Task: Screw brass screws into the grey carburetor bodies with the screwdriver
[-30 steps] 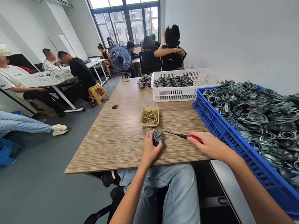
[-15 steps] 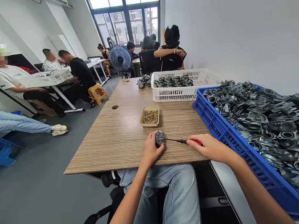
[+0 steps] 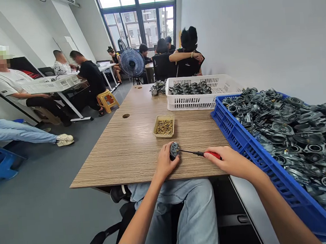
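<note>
Within the fingers of the right hand (image 3: 228, 161), a screwdriver (image 3: 200, 154) is clamped, its long axis aimed at nine o'clock. There, seemingly touched by the tip, a metal part (image 3: 174, 149) is clamped in the fingers of the nearer left hand (image 3: 165, 161). On the tabletop (image 3: 120, 155), toward eleven o'clock, brass pieces (image 3: 165, 127) are held in a tray (image 3: 164, 136).

The left grip (image 3: 165, 161) partly hides the metal part (image 3: 174, 149); the blue crate (image 3: 236, 134) is cropped.
</note>
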